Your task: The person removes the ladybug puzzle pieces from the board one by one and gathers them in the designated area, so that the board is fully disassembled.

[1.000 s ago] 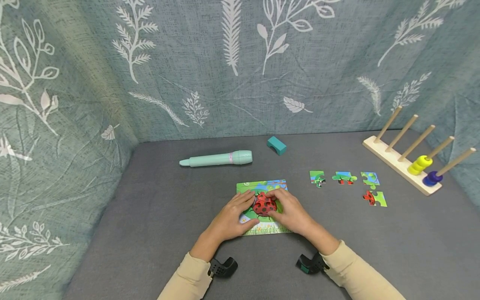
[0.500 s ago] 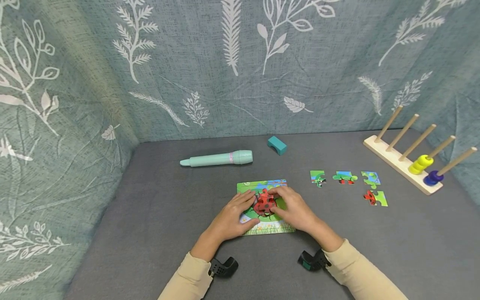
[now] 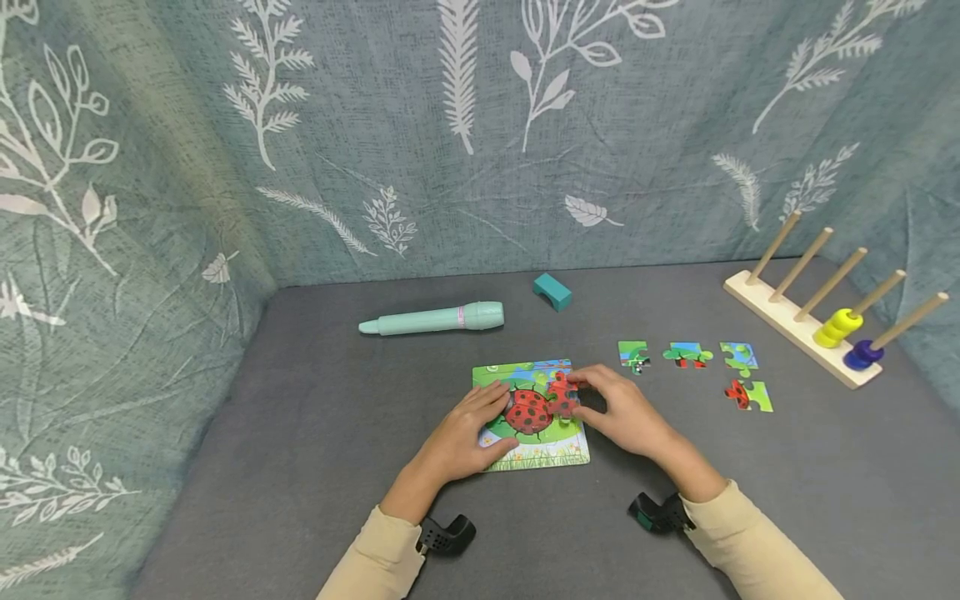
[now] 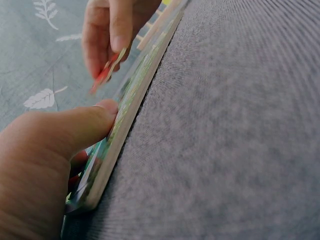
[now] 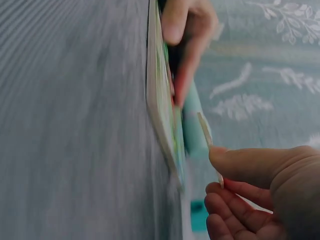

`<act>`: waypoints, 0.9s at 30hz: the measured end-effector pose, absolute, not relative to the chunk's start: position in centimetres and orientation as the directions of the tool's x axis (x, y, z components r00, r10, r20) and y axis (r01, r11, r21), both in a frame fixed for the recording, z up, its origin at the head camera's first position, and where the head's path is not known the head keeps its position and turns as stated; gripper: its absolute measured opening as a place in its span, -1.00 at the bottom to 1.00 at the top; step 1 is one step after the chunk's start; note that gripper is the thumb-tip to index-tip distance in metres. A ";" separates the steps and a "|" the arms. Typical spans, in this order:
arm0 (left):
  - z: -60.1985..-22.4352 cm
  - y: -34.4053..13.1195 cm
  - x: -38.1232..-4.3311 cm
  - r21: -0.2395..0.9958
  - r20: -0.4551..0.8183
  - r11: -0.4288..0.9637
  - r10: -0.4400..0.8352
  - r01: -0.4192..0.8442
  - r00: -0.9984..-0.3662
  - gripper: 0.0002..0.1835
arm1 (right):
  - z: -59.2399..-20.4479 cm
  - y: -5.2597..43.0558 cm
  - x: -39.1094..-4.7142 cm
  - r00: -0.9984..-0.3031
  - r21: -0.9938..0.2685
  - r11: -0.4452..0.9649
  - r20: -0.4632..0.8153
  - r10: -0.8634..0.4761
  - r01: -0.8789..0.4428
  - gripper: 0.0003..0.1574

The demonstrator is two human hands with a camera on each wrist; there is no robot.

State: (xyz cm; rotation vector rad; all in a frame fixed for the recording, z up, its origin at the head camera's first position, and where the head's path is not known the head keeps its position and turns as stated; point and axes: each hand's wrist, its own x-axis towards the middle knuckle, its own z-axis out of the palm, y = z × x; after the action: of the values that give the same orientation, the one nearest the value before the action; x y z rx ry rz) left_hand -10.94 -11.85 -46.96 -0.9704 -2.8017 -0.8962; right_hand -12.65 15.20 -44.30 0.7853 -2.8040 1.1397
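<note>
A ladybug jigsaw puzzle board [image 3: 536, 457] lies on the grey table in the head view. My left hand [image 3: 463, 433] rests on its left side, fingers extended and thumb near the front edge. Above the board's right side, my right hand [image 3: 628, 410] pinches a red, black-spotted puzzle piece [image 3: 561, 396] between thumb and fingers. In the left wrist view this puzzle piece [image 4: 107, 72] is tilted and raised off the board. The right wrist view shows the piece [image 5: 206, 131] edge-on. Part of the ladybug picture [image 3: 528, 412] is visible between the hands.
Several loose puzzle pieces [image 3: 686, 354] lie to the right of the board. A wooden peg stand [image 3: 795, 321] with yellow and blue beads is at far right. Behind the board are a mint toy microphone [image 3: 431, 319] and a teal arch block [image 3: 552, 292].
My right hand has moved right, carrying the red piece from over the ladybug's middle to the board's right side. My left hand has stayed in place.
</note>
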 end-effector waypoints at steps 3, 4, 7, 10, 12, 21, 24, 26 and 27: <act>-47.0 -11.9 -10.9 0.514 0.230 0.630 0.552 0.582 -0.802 -0.29 | -44.3 16.9 -12.6 -0.887 -0.641 0.630 0.196 -0.418 -0.439 -0.48; -47.0 -11.9 -10.9 0.514 0.235 0.628 0.552 0.584 -0.800 -0.29 | -44.3 17.6 -12.6 -0.892 -0.638 0.639 0.195 -0.408 -0.431 -0.48; -47.0 -11.9 -10.9 0.514 0.241 0.624 0.553 0.589 -0.797 -0.29 | -44.3 19.6 -12.4 -0.908 -0.625 0.668 0.187 -0.374 -0.404 -0.47; -47.0 -11.9 -10.9 0.513 0.245 0.622 0.554 0.591 -0.796 -0.28 | -44.4 21.5 -12.1 -0.920 -0.614 0.689 0.195 -0.341 -0.386 -0.48; -47.0 -11.9 -10.8 0.515 0.243 0.623 0.552 0.588 -0.798 -0.28 | -44.4 22.7 -12.0 -0.921 -0.602 0.698 0.220 -0.322 -0.388 -0.48; -46.9 -11.9 -10.8 0.508 0.231 0.631 0.556 0.586 -0.799 -0.29 | -44.3 27.2 -11.6 -0.914 -0.577 0.711 0.305 -0.268 -0.401 -0.44; -47.0 -11.9 -10.9 0.509 0.229 0.632 0.555 0.584 -0.800 -0.28 | -44.2 28.4 -11.5 -0.928 -0.572 0.733 0.271 -0.254 -0.368 -0.46; -47.0 -11.9 -10.9 0.509 0.229 0.632 0.555 0.584 -0.800 -0.28 | -44.1 29.0 -11.5 -0.938 -0.559 0.754 0.239 -0.251 -0.344 -0.49; -47.1 -11.9 -10.9 0.510 0.228 0.632 0.555 0.584 -0.800 -0.28 | -44.2 29.3 -11.4 -0.941 -0.555 0.761 0.225 -0.252 -0.336 -0.50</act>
State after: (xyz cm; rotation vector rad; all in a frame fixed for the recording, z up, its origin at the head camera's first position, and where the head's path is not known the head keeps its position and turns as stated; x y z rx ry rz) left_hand -10.88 -11.94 -47.08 -0.9758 -2.7925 -0.9000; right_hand -11.45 29.28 -44.18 0.4731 -2.8185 0.9280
